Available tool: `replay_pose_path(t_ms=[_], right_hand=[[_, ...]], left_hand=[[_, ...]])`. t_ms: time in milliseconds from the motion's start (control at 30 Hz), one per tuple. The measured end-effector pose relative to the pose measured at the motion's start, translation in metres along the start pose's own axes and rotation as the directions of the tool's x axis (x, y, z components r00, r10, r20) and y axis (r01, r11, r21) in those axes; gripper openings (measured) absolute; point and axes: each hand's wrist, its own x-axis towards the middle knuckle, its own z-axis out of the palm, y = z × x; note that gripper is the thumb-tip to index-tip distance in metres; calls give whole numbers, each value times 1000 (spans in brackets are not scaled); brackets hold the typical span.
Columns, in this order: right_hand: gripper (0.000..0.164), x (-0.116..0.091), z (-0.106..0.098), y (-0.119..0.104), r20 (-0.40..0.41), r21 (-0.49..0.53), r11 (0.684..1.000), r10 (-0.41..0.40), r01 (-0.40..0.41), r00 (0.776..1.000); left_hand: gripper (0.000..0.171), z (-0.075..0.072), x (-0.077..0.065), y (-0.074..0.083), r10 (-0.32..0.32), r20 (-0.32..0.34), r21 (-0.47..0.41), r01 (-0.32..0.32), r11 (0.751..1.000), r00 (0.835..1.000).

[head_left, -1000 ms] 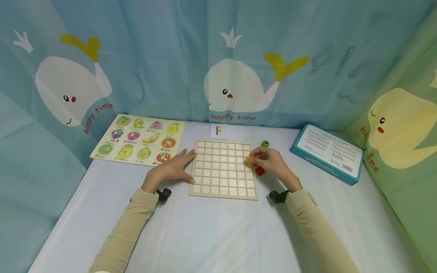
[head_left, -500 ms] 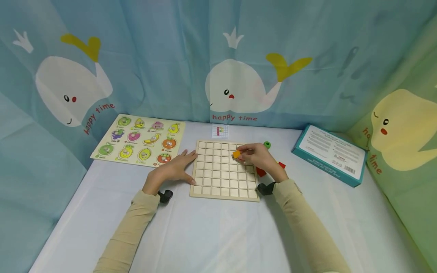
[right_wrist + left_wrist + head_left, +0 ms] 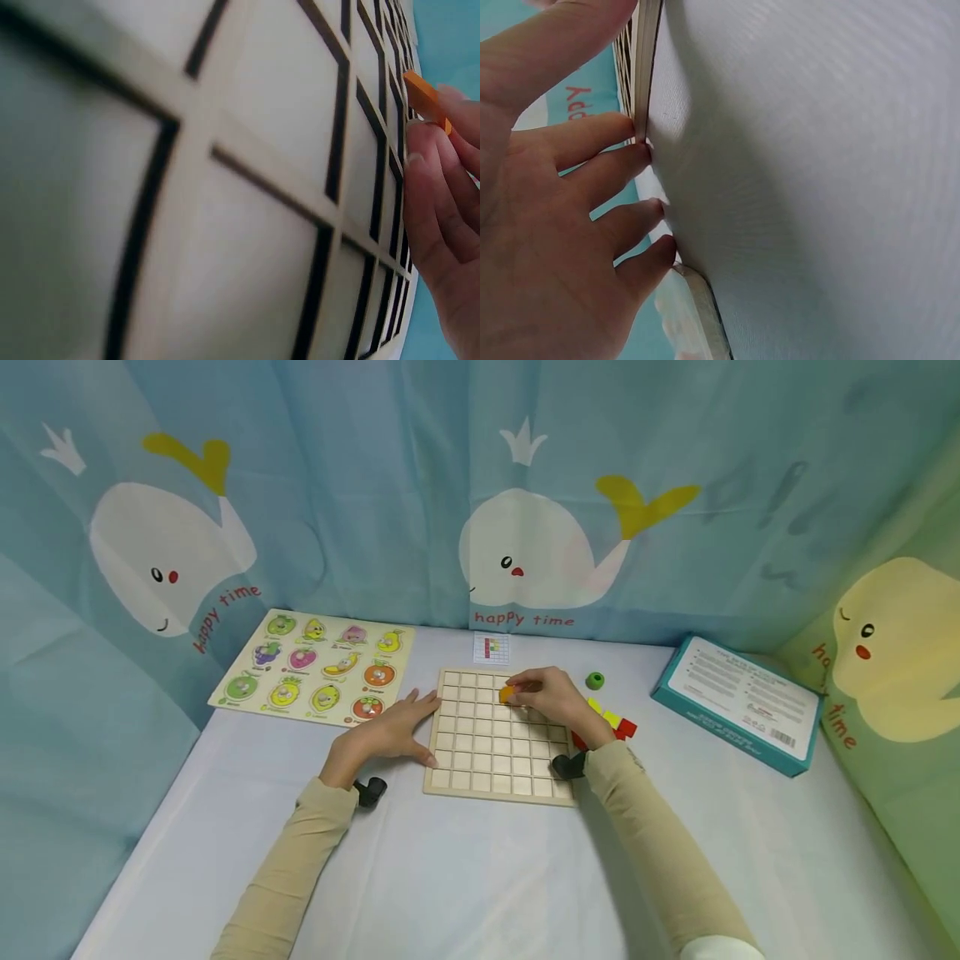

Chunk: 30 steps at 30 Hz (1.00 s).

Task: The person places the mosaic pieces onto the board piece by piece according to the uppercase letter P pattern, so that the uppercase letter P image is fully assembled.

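Observation:
A wooden grid board [image 3: 480, 752] of square cells lies on the table. My right hand [image 3: 553, 696] pinches an orange block [image 3: 506, 695] over the upper middle of the board; in the right wrist view the orange block [image 3: 424, 96] sits tilted between thumb and fingers, at the grid surface. Whether it touches a cell I cannot tell. My left hand [image 3: 390, 732] lies along the board's left edge with spread, straight fingers. In the left wrist view the fingertips of the left hand [image 3: 562, 195] touch the board's side [image 3: 645, 67].
Red and yellow blocks [image 3: 628, 727] lie right of the board, partly behind my right wrist. A green bead-like piece [image 3: 595, 681] stands above them. A small pattern card [image 3: 491, 648] is behind the board. A fruit puzzle board [image 3: 311, 668] lies left, a teal box [image 3: 738, 702] right.
My right hand has carried the orange block leftward from the board's right edge to its upper middle, uncovering yellow and red blocks. The left hand stays at the board's left edge.

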Motion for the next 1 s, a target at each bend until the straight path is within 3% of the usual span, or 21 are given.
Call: replay_pose_path(t_ms=[533, 1000], right_hand=[[28, -2, 0, 0, 19, -52, 999, 12, -11, 1000], [25, -33, -25, 10, -48, -65, 998, 16, -19, 999]], left_hand=[[106, 1, 4, 5, 4, 6, 13, -4, 1000, 1000], [107, 0, 1, 1, -12, 11, 2, 12, 1000, 1000]])
